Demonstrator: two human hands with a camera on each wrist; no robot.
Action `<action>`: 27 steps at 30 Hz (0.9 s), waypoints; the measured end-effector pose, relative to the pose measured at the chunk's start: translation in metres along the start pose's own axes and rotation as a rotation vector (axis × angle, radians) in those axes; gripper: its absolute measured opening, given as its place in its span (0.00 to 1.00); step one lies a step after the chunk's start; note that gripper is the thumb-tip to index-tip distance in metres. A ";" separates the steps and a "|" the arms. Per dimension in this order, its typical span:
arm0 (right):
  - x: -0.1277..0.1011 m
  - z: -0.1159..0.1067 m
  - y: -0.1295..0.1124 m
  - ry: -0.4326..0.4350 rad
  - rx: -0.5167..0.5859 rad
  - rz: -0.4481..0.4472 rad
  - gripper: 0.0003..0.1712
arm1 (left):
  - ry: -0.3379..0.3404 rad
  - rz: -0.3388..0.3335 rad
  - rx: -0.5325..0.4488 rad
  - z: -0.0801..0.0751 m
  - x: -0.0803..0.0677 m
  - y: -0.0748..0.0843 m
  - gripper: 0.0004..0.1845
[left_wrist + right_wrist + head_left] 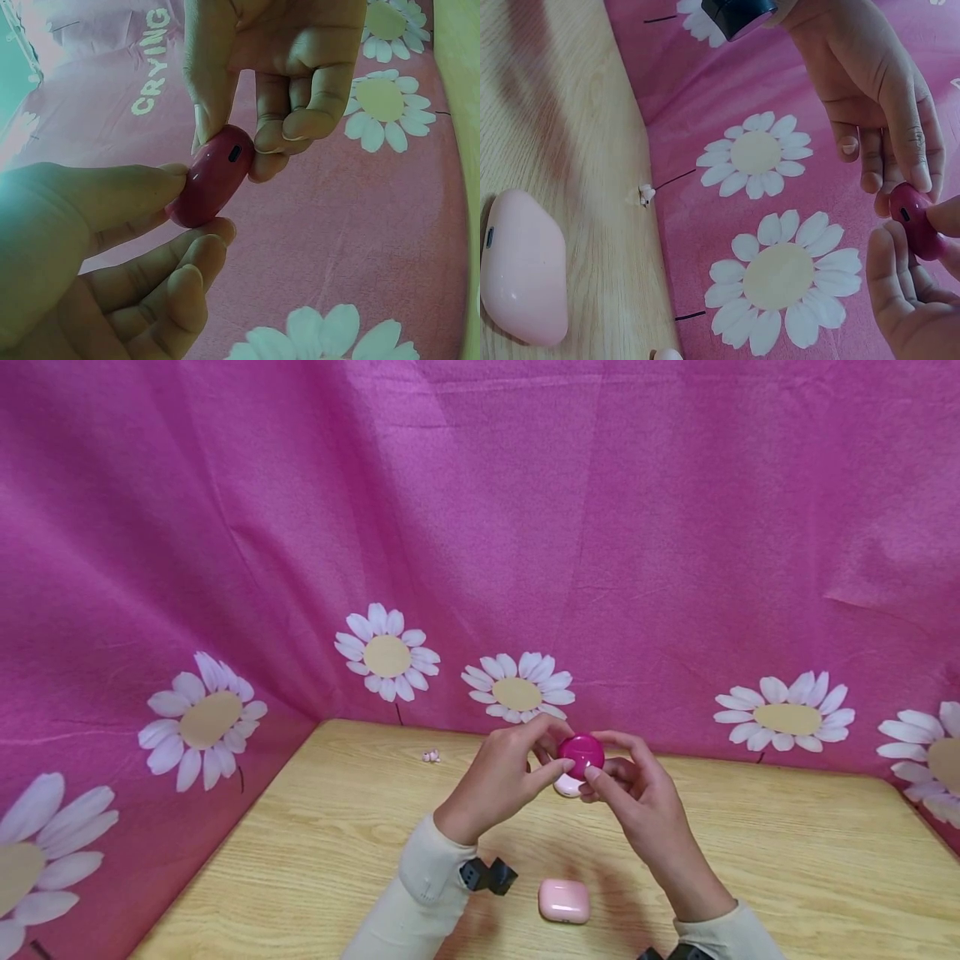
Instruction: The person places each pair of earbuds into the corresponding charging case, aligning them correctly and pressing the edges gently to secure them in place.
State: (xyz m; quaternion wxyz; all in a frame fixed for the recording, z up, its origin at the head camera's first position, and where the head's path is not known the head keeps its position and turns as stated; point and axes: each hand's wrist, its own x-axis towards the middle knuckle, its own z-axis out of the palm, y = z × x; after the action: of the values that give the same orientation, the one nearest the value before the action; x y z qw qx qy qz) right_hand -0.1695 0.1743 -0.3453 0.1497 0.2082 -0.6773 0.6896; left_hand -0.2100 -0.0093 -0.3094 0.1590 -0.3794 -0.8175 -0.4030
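Note:
A glossy magenta round earbud case [581,755] is held up above the table between both hands. My left hand [510,772] pinches its left side between thumb and fingers, and my right hand [648,806] pinches the right side. Its lid looks closed. A small dark charging port shows on the rim of the earbud case [210,176] in the left wrist view. Nearer to me on the table lies a pale pink earbud case [564,902], touched by neither hand. Partly hidden behind the hands is a whitish-pink rounded object [567,787].
Tiny pale pink pieces [431,757] lie near the back edge of the wooden table [337,860]; their kind is too small to tell. A magenta cloth [637,527] with daisies hangs behind and at the left. A black wrist camera [487,876] sits on the left sleeve.

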 end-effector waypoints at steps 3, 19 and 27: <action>0.000 0.000 0.001 0.003 -0.010 0.004 0.22 | -0.002 -0.003 -0.012 0.002 0.000 -0.002 0.14; 0.001 -0.001 0.003 0.048 -0.135 0.056 0.21 | -0.020 -0.048 -0.096 0.008 0.001 -0.016 0.15; 0.000 -0.004 0.012 0.066 -0.189 0.126 0.21 | -0.069 -0.116 -0.132 0.016 0.002 -0.024 0.14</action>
State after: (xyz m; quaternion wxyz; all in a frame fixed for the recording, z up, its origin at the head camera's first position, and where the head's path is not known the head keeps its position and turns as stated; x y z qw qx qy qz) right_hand -0.1759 0.1777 -0.3552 0.1473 0.1272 -0.7457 0.6373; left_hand -0.2285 -0.0049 -0.3308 0.0820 -0.3546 -0.8148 -0.4512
